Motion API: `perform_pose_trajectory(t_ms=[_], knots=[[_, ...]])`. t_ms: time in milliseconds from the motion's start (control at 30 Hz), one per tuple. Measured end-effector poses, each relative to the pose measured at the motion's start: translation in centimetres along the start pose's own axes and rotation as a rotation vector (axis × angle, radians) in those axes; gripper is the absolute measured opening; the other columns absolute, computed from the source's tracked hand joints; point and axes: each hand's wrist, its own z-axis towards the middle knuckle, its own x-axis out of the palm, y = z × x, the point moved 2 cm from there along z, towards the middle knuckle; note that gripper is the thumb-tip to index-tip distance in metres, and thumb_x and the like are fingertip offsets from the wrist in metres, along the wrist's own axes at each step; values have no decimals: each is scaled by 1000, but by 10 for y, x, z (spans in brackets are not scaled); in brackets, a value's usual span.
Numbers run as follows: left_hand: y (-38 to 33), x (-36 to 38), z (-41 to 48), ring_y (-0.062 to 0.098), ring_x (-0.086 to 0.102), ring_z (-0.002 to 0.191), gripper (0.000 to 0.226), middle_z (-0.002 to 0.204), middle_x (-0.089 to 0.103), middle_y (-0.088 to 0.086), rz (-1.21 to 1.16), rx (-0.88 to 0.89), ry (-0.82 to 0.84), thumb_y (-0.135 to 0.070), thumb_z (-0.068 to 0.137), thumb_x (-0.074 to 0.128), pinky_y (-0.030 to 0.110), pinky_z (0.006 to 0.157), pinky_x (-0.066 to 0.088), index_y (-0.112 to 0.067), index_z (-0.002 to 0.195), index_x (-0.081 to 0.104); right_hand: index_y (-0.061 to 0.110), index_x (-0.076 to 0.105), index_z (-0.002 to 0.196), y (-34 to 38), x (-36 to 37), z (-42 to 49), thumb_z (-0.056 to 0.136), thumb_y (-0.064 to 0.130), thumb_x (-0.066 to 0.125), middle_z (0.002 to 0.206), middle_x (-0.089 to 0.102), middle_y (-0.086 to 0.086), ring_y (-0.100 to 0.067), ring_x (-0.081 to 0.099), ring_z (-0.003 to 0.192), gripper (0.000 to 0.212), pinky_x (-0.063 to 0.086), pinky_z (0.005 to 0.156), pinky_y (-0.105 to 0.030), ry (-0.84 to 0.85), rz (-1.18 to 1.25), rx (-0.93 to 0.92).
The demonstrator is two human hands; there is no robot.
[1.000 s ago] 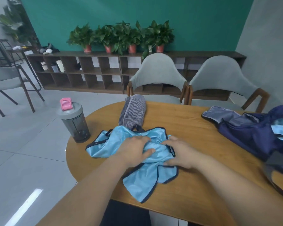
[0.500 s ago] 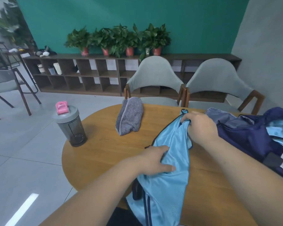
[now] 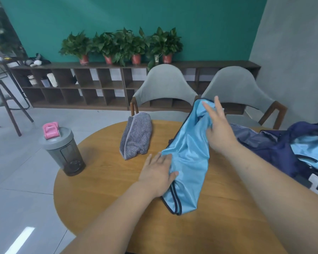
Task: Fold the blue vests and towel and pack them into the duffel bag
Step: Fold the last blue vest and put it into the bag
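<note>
A light blue vest (image 3: 187, 162) with dark trim lies lengthwise on the round wooden table (image 3: 108, 189), its far end raised off the surface. My left hand (image 3: 157, 174) presses flat on the vest's left edge, fingers straight. My right hand (image 3: 218, 129) is lifted against the raised far end with its fingers spread; its thumb is hidden in the cloth. The folded grey striped towel (image 3: 136, 136) lies at the table's far side. The open navy duffel bag (image 3: 272, 149) sits at the right, with another light blue vest (image 3: 308, 151) inside.
A grey shaker bottle (image 3: 62, 153) with a pink cap stands at the table's left edge. Two grey chairs (image 3: 163, 88) face the table's far side. A low shelf with potted plants (image 3: 123, 46) runs along the green wall.
The vest went from a spread heap to a long strip pulled toward the bag. My right hand rose with its far end and its fingers have spread; my left hand now lies flat.
</note>
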Motion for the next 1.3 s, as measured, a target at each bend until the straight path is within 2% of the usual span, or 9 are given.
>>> perform_pose_trajectory(t_ms=[100, 200, 367, 467, 567, 767, 1000, 1200, 1300], knots=[[10, 16, -3, 19, 8, 161, 68, 173, 21, -3, -68, -70, -10, -58, 109, 30, 45, 131, 2, -24, 167, 16, 37, 25, 164, -14, 33, -39, 92, -4, 57, 171, -21, 18, -23, 39, 147, 89, 49, 82, -25, 79, -153, -51], [15, 34, -6, 17, 11, 161, 65, 173, 20, -4, -146, -83, -59, -56, 110, 31, 41, 131, 6, -24, 166, 22, 31, 19, 166, -35, 71, -81, 101, 32, 59, 171, -24, 2, -34, 23, 153, 77, 42, 114, -40, 241, -371, 41], [20, 37, -12, 17, 51, 137, 46, 147, 59, -1, -433, -113, -306, -43, 111, 40, 37, 119, 37, -20, 149, 52, 27, 48, 151, -13, 84, -121, 99, 67, 47, 168, 23, -5, -33, 34, 144, 66, 42, 113, -48, 2, -412, 71], [24, 34, -17, 15, 59, 123, 35, 136, 63, -3, -542, -136, -413, -31, 111, 44, 36, 108, 46, -20, 141, 59, 38, 51, 148, 1, 92, -125, 91, 81, 49, 160, 35, 8, -18, 31, 145, 72, 36, 117, -40, 216, -264, -147], [27, 34, -21, 16, 59, 119, 34, 136, 55, -6, -516, -134, -448, -22, 105, 54, 41, 104, 49, -23, 140, 56, 39, 61, 140, -11, 102, -120, 95, 64, 61, 150, 49, 16, -9, 40, 139, 52, 38, 116, -38, 381, -160, -144], [28, 34, -24, 17, 48, 131, 56, 141, 47, -5, -431, -201, -377, -26, 95, 68, 38, 114, 42, -27, 147, 50, 30, 74, 110, -38, 73, -99, 103, 43, 60, 98, 75, 11, -11, 69, 92, 20, 54, 82, -29, 59, 284, 342], [19, 32, -26, 19, 52, 123, 41, 133, 52, -3, -328, -75, -484, -29, 99, 59, 40, 105, 46, -19, 138, 57, 25, 73, 118, -43, 55, -93, 105, 44, 58, 116, 75, 9, -7, 66, 114, 28, 49, 106, -35, -105, 788, 596], [8, 28, -34, 19, 54, 118, 37, 132, 53, -3, -247, 66, -519, -33, 102, 54, 39, 100, 48, -18, 135, 58, 31, 74, 110, -26, 38, -75, 107, 36, 55, 108, 77, 14, -9, 71, 107, 19, 54, 96, -31, -243, 917, 649], [4, 27, -35, 17, 54, 120, 36, 132, 55, -5, -218, 137, -506, -34, 104, 52, 38, 100, 47, -18, 136, 58, 29, 70, 130, -27, 33, -64, 103, 39, 61, 124, 74, 9, -13, 69, 114, 30, 54, 103, -37, -238, 1001, 709]])
